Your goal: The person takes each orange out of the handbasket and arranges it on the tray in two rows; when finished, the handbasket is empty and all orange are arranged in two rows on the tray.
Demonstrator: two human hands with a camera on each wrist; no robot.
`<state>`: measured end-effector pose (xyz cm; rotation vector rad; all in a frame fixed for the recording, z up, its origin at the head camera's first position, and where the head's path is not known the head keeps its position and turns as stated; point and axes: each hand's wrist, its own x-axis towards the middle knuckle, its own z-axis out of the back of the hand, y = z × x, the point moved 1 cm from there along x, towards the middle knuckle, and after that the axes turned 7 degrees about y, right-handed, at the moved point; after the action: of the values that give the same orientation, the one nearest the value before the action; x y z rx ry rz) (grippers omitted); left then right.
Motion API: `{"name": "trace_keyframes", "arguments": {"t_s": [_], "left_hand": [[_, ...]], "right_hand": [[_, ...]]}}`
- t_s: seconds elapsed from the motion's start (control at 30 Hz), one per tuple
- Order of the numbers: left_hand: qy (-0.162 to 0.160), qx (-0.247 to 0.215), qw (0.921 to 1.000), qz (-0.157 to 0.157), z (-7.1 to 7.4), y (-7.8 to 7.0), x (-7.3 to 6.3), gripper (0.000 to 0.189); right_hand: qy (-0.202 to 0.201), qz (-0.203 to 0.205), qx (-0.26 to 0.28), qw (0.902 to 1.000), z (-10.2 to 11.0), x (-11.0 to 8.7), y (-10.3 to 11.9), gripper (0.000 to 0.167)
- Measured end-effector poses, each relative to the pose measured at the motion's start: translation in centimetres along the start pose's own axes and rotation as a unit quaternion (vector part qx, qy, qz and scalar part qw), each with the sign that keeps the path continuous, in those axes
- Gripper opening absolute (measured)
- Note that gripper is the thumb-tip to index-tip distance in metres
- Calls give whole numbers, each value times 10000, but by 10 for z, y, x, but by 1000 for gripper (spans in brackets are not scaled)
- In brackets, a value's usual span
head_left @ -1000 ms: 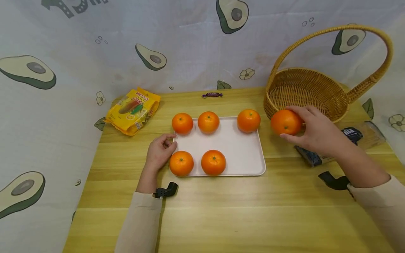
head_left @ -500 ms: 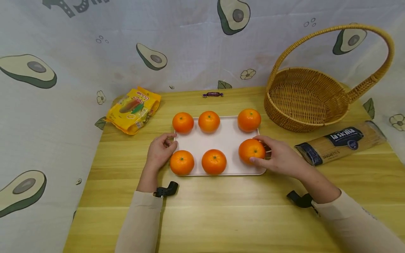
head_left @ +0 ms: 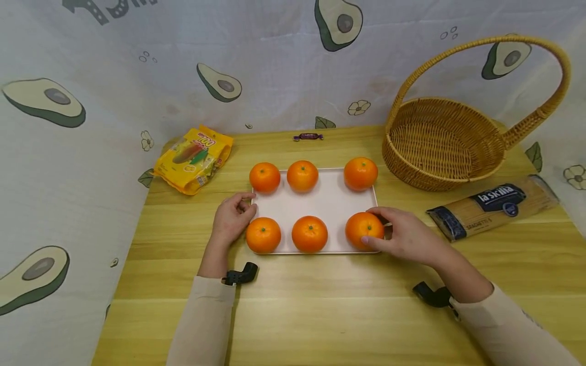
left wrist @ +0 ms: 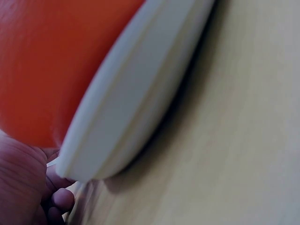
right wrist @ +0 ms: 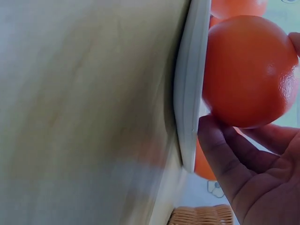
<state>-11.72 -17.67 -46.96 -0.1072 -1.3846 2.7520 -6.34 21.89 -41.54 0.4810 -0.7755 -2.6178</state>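
On the white tray (head_left: 329, 203), oranges stand in a back row and a front row. My right hand (head_left: 405, 236) grips the front right orange (head_left: 361, 230), thumb in front and fingers at its far right side. In the right wrist view that orange (right wrist: 251, 70) sits over the tray rim, with fingertips (right wrist: 211, 129) below it by the rim. My left hand (head_left: 232, 218) holds the tray's left edge with curled fingers, just behind the front left orange (head_left: 263, 235). The left wrist view shows its fingers (left wrist: 61, 199) by the tray's corner, partly hidden.
A wicker basket (head_left: 403, 165) with a tall handle stands at the back right. In front of it lies a spaghetti pack (head_left: 480, 213). A yellow mango candy bag (head_left: 192, 160) is at the back left, and a purple wrapped candy (head_left: 308, 136) lies behind the tray.
My right hand has carried an orange from beside the basket leftward to the tray, then lowered it into the front right corner. The left hand has stayed at the tray's edge.
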Motion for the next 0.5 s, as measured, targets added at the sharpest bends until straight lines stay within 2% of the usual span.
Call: {"name": "trace_keyframes", "arguments": {"t_s": [0.17,0.5], "left_hand": [[-12,-31,10000,21,0,2,-1,30],[-12,-10,10000,51,-1,1,-1,31]], "right_hand": [[33,-8,-205,9998,-1,-3,0,72],[43,65,-266,9996,2,-7,0,79]]}}
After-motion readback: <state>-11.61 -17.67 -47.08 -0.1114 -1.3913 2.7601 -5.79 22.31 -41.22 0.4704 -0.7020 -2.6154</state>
